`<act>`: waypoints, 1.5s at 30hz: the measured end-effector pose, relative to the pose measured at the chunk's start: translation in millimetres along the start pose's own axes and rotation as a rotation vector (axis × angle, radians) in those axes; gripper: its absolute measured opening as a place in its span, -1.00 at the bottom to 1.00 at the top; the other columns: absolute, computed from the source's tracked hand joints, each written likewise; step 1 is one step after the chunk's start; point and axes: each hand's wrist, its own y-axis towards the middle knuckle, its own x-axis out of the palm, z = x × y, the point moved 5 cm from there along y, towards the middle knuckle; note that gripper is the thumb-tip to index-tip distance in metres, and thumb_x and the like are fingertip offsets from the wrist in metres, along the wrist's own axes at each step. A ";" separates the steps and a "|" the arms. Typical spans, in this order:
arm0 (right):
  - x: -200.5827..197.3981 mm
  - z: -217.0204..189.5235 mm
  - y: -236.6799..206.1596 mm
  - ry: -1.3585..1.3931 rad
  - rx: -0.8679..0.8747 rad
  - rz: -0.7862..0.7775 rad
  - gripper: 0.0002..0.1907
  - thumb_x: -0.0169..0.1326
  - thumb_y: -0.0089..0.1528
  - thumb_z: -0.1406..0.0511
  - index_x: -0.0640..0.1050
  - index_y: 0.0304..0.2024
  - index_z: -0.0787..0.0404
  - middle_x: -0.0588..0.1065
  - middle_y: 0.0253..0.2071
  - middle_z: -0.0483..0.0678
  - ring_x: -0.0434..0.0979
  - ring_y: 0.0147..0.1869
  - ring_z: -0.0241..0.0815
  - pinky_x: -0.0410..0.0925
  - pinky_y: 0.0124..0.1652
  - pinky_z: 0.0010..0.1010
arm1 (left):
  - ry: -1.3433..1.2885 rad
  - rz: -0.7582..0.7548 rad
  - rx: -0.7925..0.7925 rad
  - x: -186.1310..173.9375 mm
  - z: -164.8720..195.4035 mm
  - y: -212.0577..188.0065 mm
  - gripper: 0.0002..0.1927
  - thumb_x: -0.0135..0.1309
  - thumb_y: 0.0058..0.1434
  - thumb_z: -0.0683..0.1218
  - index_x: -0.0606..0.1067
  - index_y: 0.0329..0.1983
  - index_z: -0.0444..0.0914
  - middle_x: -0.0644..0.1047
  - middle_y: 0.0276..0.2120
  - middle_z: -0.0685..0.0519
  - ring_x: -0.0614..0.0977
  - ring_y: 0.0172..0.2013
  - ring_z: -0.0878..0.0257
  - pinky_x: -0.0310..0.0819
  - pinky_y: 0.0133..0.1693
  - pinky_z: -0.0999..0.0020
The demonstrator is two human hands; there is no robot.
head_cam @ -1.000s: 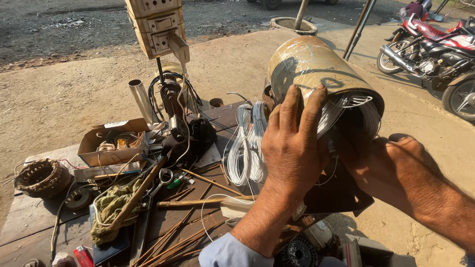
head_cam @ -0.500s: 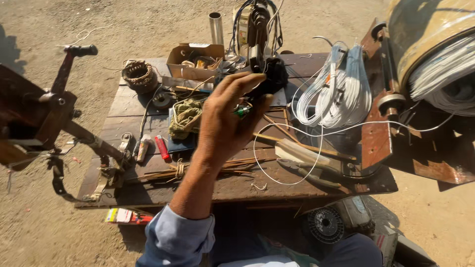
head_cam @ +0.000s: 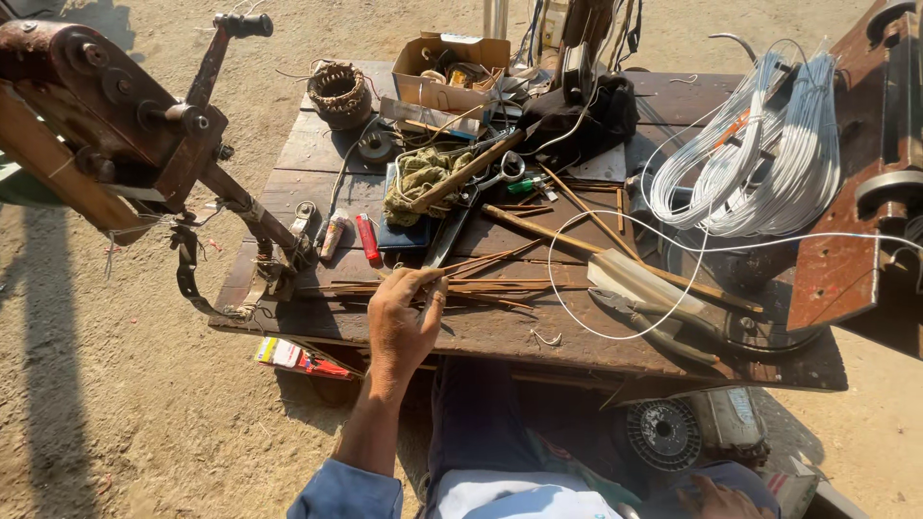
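My left hand (head_cam: 402, 322) reaches over the near edge of a worn wooden table (head_cam: 500, 336). Its fingertips pinch a loose bundle of thin brown sticks (head_cam: 481, 286) lying across the boards. My right hand (head_cam: 716, 495) shows only partly at the bottom edge, low by my lap; its grip is hidden. A thin white wire (head_cam: 577, 298) loops over the table just right of the left hand. It leads to a big coil of white wire (head_cam: 760, 163) at the right.
A rusty hand-crank winder (head_cam: 144, 125) juts in at the left. Pliers (head_cam: 663, 327), scissors (head_cam: 500, 173), a green rag (head_cam: 418, 178), a red tube (head_cam: 367, 238), a cardboard box (head_cam: 452, 67) and a wound stator (head_cam: 338, 91) crowd the table. A motor (head_cam: 692, 432) sits underneath.
The view swung left and down from the metal drum. My left hand dropped from above the middle of the table to the sticks at the near edge.
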 end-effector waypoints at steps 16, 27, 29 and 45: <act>-23.0 -26.5 -50.4 0.045 -0.071 0.086 -0.46 -0.04 0.20 -0.28 0.47 0.16 -0.39 0.68 -0.12 -0.28 0.71 0.05 -0.33 0.37 0.27 -0.14 | 0.060 -0.380 0.092 181.4 43.0 48.2 -0.79 0.12 0.28 -0.11 0.63 -0.05 -0.18 0.60 -0.10 0.05 0.60 -0.06 0.08 0.52 -0.05 0.15; -58.3 -6.9 -45.1 0.329 0.001 0.014 -0.48 0.05 0.18 -0.04 0.47 0.20 -0.23 0.63 -0.06 -0.08 0.68 0.02 -0.17 0.43 0.15 -0.13 | 0.439 -0.655 0.254 252.2 67.3 95.4 -0.76 0.18 0.12 -0.14 0.67 -0.17 0.02 0.57 -0.04 0.09 0.57 0.02 0.05 0.43 0.02 0.05; -69.8 -0.9 -48.5 0.410 -0.008 0.001 -0.48 0.06 0.19 0.01 0.45 0.22 -0.20 0.63 -0.06 -0.05 0.68 0.01 -0.16 0.44 0.13 -0.13 | 0.405 -0.652 0.298 250.7 70.7 98.7 -0.75 0.17 0.12 -0.13 0.65 -0.14 0.02 0.57 -0.08 0.09 0.56 -0.01 0.04 0.41 -0.02 0.05; -123.1 132.5 11.1 2.117 -0.888 0.086 -0.38 0.17 0.23 0.39 0.37 0.34 0.02 0.60 -0.05 0.16 0.68 -0.04 -0.05 0.56 -0.03 -0.20 | 0.050 0.161 0.510 31.8 138.3 110.2 -0.81 0.13 0.39 -0.20 0.59 0.03 -0.17 0.65 -0.17 0.03 0.63 -0.21 0.19 0.49 -0.18 0.27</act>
